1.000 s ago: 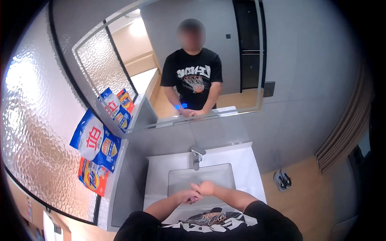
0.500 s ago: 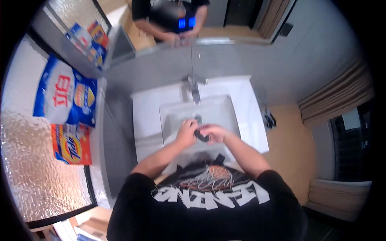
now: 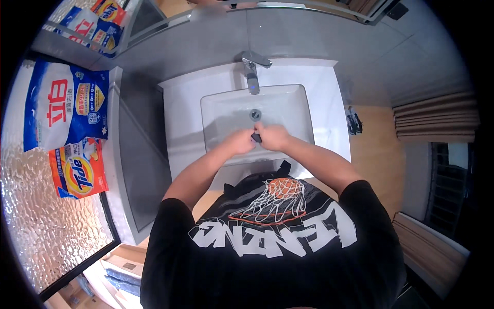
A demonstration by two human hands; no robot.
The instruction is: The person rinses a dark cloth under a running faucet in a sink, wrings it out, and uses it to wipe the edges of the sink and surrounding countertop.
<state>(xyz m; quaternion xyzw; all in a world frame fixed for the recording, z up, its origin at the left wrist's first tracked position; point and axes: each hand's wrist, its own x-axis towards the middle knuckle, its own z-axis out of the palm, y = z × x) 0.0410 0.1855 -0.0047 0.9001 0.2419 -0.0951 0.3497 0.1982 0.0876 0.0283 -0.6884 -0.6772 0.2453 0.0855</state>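
Observation:
Over the near part of the white sink (image 3: 213, 110), my two hands are close together on a small dark item (image 3: 256, 137). My left hand (image 3: 241, 141) has its fingers curled in at the item's left side. From the right, my right hand (image 3: 272, 137) closes on the same item in a fist-like grip. Most of the item is hidden by the fingers, so its kind cannot be made out. Beyond my hands lies the round drain (image 3: 255, 115), and above it the chrome faucet (image 3: 251, 74); no water is seen running.
A white countertop (image 3: 332, 123) surrounds the sink, with a mirror (image 3: 180, 21) behind. On the left ledge stand a blue-and-white bag (image 3: 67, 105) and an orange detergent bag (image 3: 80, 170). Dark shoes (image 3: 354, 121) lie on the wooden floor at right, near a brown curtain (image 3: 435, 119).
My hands have closed more tightly around the dark item, so less of it shows. The whole view has shifted, with the sink now higher in the picture.

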